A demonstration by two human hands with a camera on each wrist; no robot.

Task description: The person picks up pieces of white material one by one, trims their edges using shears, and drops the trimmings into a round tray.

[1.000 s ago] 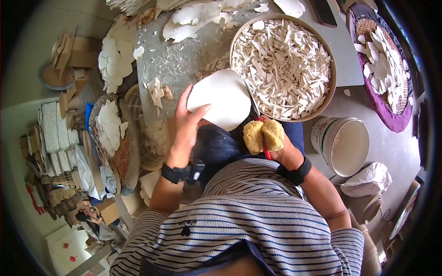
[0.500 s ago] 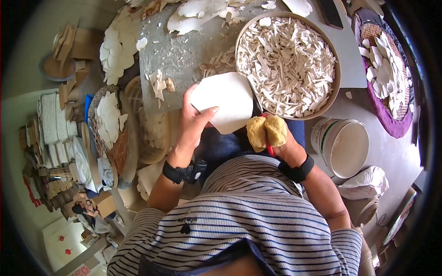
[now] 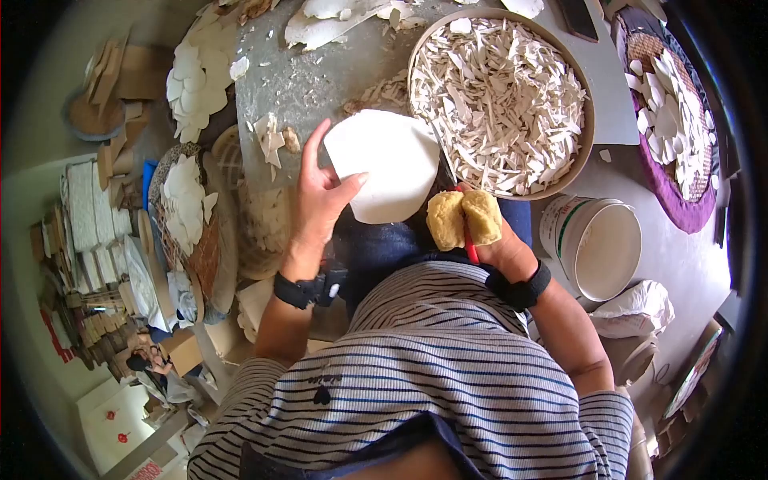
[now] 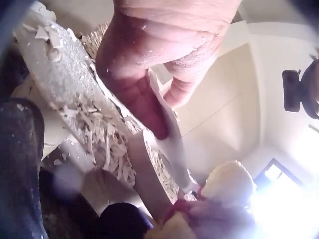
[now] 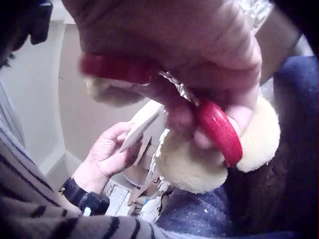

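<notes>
A thin, stiff white piece (image 3: 386, 164) with several straight cut edges is pinched by my left hand (image 3: 320, 200). The thumb lies on its face, with fingers behind it. In the left wrist view, the white piece (image 4: 172, 134) shows edge-on between thumb and fingers. My right hand (image 3: 508, 250) grips scissors (image 5: 219, 132) with red handles. Yellow spongy pads (image 3: 482, 214) sit around the handles at the fingers. The scissor blades (image 3: 442, 152) run along the white piece's right edge, beside the round tub.
A round tub (image 3: 590, 120) full of white cut strips stands on the grey table (image 3: 280, 88), right of the white piece. Larger white pieces (image 3: 330, 22) lie at the table's back. A white bucket (image 3: 560, 240) stands at right; a purple-rimmed basket (image 3: 680, 208) holds more pieces.
The white piece has been turned in my left hand, and its outline now shows straighter edges. My left index finger has straightened upward. The right hand stays close beside the tub with the scissors.
</notes>
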